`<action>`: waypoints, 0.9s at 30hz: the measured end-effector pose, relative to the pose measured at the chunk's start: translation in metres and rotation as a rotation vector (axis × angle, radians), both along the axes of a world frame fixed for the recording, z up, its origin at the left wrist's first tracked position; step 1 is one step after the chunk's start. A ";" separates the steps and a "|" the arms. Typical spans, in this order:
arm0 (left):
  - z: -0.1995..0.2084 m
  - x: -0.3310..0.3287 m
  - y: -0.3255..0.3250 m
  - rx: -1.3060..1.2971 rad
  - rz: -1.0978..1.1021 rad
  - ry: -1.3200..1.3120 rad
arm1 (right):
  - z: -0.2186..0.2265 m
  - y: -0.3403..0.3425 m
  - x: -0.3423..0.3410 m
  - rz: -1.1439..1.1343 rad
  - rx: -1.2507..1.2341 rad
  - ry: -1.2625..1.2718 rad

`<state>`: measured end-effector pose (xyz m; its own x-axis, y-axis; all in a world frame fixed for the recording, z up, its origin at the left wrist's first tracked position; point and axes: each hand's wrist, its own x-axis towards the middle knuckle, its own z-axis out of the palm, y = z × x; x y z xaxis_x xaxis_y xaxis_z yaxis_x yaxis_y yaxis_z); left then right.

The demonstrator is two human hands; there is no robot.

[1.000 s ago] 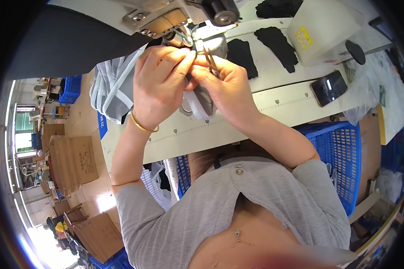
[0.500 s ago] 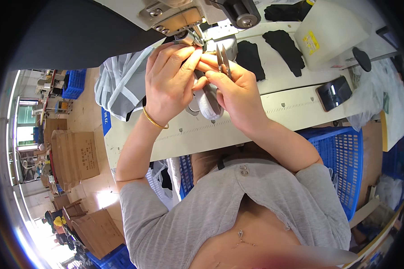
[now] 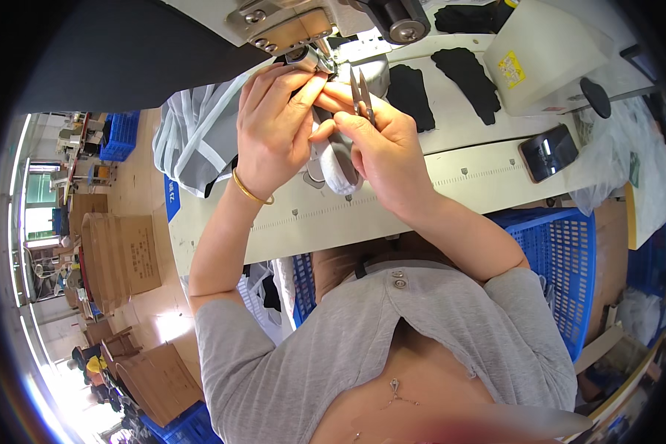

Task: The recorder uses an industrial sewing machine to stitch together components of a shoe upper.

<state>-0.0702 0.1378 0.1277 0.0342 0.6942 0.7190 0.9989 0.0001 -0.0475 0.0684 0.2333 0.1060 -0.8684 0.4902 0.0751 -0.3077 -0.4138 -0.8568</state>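
Note:
Both my hands meet just under the needle area of a sewing machine (image 3: 296, 33). My left hand (image 3: 274, 129) is closed, its thumb and fingertips pinched together close to the presser foot; what lies between them is hidden. My right hand (image 3: 387, 155) holds a pair of thread snips (image 3: 360, 95) between thumb and fingers, the two pointed blades facing away from me and slightly apart. Its fingertips reach toward the left ones. Below the hands hangs a grey fabric piece with a white padded edge (image 3: 336, 169), partly covered by my fingers.
Grey pieces with pale strips (image 3: 192, 140) are heaped left of the hands. Black cut pieces (image 3: 466, 83) lie on the right of the table (image 3: 274, 233). A phone (image 3: 547, 153) sits near its right front edge, by clear plastic bags (image 3: 618, 148). A blue basket (image 3: 559, 259) stands below right.
Very little differs. The whole view has shifted slightly, and the snips in my right hand have moved a touch to the left. Both hands keep the same hold near the needle.

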 end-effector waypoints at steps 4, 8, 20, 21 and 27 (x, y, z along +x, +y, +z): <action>0.004 -0.009 -0.003 0.008 -0.005 -0.171 | -0.011 0.004 0.003 0.026 0.030 -0.058; 0.011 -0.055 0.002 0.004 0.071 -0.490 | -0.013 0.002 0.006 -0.419 0.878 0.209; 0.046 -0.101 0.031 -0.746 0.048 -0.126 | -0.016 0.008 -0.012 -0.384 1.345 0.208; 0.050 -0.102 0.024 -0.832 0.161 -0.091 | -0.014 0.009 -0.008 -0.374 1.342 0.213; 0.098 -0.029 -0.050 -1.105 0.153 -0.495 | -0.016 0.033 0.006 -0.281 1.329 0.242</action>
